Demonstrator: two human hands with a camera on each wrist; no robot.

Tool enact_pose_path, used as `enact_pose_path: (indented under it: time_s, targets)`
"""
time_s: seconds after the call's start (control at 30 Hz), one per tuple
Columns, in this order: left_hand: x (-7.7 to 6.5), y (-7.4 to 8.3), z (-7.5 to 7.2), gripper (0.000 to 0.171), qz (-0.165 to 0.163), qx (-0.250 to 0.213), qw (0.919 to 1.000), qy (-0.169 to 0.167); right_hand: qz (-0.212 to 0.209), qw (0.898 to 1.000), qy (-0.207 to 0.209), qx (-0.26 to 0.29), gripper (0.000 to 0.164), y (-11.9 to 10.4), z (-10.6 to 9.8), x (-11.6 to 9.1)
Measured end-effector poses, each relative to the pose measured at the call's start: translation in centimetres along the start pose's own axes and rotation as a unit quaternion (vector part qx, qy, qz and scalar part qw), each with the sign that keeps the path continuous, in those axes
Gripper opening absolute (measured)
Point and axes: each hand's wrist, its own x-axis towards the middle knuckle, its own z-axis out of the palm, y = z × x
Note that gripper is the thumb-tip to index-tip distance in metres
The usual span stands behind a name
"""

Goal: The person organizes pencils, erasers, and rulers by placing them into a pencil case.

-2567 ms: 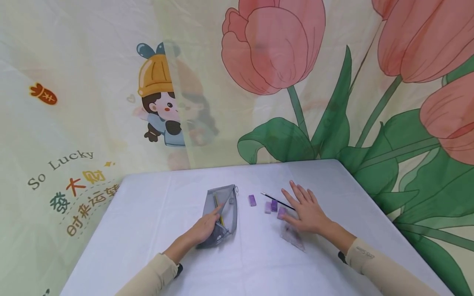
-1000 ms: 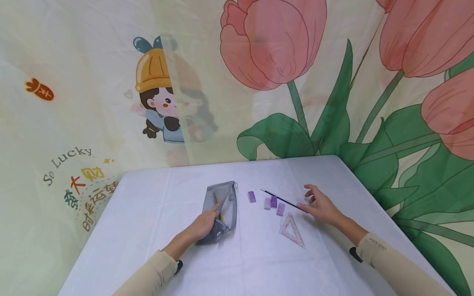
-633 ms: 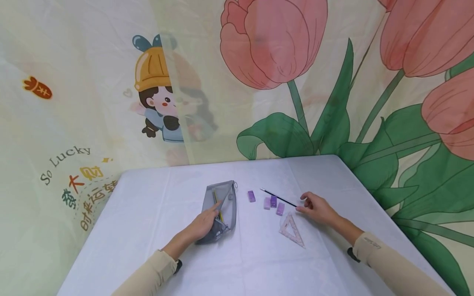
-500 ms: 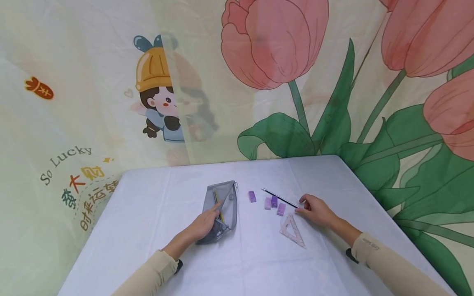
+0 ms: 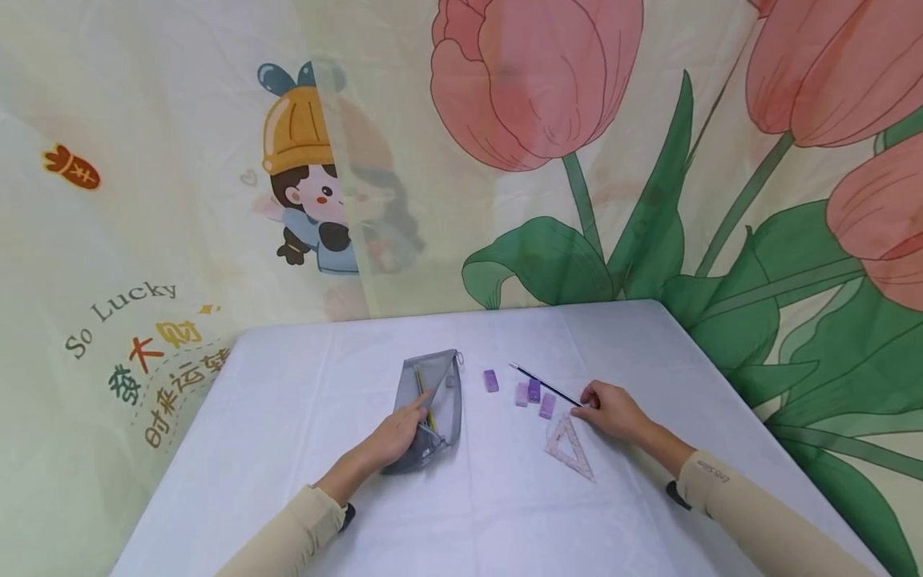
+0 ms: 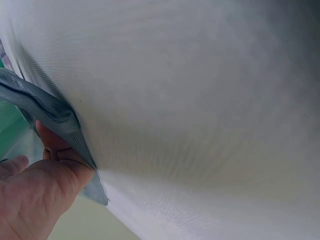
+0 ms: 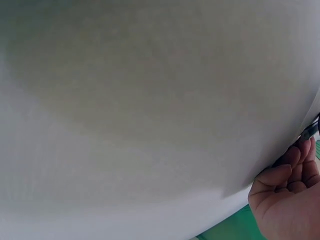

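Note:
My left hand (image 5: pixel 395 439) holds the near left side of a grey mesh pencil pouch (image 5: pixel 449 401), its index finger lying over the mesh. A yellow pencil (image 5: pixel 419 383) shows in the pouch. In the left wrist view, the fingers of the left hand (image 6: pixel 47 187) are bent at the edge of the pouch (image 6: pixel 60 120). My right hand (image 5: pixel 613 410) pinches the near end of a slim black pencil (image 5: pixel 541 381), whose pale tip points to the far left. The right wrist view shows the right hand (image 7: pixel 292 192) with curled fingers at the dark pencil end (image 7: pixel 309 132).
Several small purple blocks lie between pouch and pencil, among them a lone block (image 5: pixel 491 381) and a darker block (image 5: pixel 534 391). A clear triangular set square (image 5: pixel 570 450) lies just nearer than the right hand. White cloth covers the table (image 5: pixel 317 385); a printed curtain (image 5: pixel 404 160) hangs behind.
My right hand, earlier spread over the set square and blocks, has moved right, then come back slightly left and now pinches the pencil's near end. The left hand stays at the pouch.

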Motion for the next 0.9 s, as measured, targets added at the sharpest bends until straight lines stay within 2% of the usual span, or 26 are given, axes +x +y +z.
enact_pose_path:
  time_s: [0.13,0.47,0.67,0.9]
  targets:
    - [0.02,0.05,0.0,0.052,0.001,-0.002,1.0,-0.002,0.026,1.0,-0.003,-0.001,0.019,-0.44,0.0,-0.03]
    - [-0.02,0.12,-0.14,0.051,-0.002,-0.007,1.0,-0.004,-0.002,1.0,0.004,-0.004,0.016,-0.47,-0.13,0.02]
    - [-0.04,0.3,-0.26,0.051,-0.004,-0.008,0.9999,-0.004,-0.011,1.0,-0.016,-0.023,0.016,-0.64,-0.47,0.16]
    - [-0.03,0.12,-0.38,0.051,-0.003,-0.018,0.9998,-0.012,-0.017,0.999,-0.048,-0.018,0.014,-0.54,-0.93,0.2]
